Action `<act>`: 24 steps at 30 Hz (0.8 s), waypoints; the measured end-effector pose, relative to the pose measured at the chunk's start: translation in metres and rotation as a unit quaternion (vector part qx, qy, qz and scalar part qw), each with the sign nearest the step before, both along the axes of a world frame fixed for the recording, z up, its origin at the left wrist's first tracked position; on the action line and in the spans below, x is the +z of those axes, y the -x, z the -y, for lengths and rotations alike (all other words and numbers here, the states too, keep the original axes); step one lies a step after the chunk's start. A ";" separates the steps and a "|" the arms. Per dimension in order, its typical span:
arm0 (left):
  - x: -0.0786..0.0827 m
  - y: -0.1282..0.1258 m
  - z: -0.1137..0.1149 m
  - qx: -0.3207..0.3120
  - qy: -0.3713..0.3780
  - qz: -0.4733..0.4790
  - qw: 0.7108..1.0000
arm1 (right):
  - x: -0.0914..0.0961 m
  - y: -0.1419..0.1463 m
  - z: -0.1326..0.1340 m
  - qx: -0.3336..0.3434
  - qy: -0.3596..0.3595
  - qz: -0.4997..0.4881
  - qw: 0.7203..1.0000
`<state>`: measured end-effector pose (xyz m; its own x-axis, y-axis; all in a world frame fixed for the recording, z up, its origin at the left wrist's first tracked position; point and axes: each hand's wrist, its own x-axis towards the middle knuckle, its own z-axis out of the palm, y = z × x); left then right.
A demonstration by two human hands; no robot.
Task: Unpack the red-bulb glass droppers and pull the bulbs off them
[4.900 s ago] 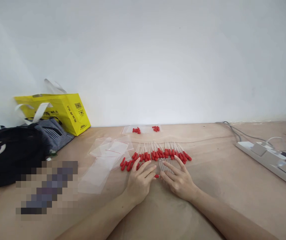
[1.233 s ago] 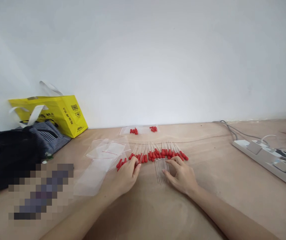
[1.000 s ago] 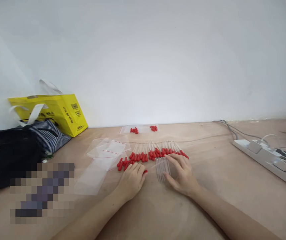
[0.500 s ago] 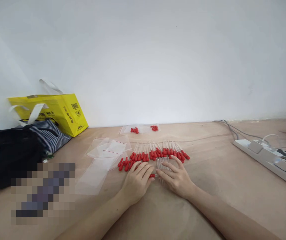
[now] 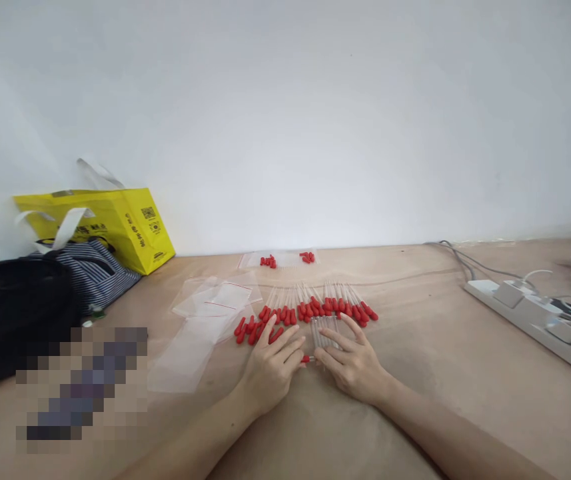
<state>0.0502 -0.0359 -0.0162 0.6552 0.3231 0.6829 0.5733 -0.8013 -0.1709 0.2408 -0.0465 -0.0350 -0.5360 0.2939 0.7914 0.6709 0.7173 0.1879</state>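
Observation:
My left hand pinches a red rubber bulb between thumb and fingers. From the right, my right hand holds a glass dropper tube, mostly hidden by the fingers, whose end meets the bulb. Just beyond my right fingers lies a row of bare glass tubes. Loose red bulbs lie beside my left fingertips. Behind both hands, several glass droppers with red bulbs fitted are fanned out, their thin tips towards the wall.
Clear zip bags lie flat on the left. Near the wall sits another bag with red-bulbed droppers. A yellow bag, a striped bag and a black bag stand left. A power strip with cables lies right.
Both hands have come slightly towards me, with the bulb and tube end between them. My left index finger has lifted and straightened, uncovering more loose bulbs.

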 end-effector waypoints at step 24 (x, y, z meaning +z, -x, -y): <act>0.000 0.011 0.004 -0.024 0.008 0.018 1.000 | 0.003 -0.005 0.006 0.018 -0.001 -0.008 1.000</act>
<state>0.0391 -0.0397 -0.0164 0.6456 0.3036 0.7007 0.5400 -0.8303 -0.1377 0.2460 -0.0528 -0.0316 -0.5341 0.2731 0.8001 0.6469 0.7414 0.1787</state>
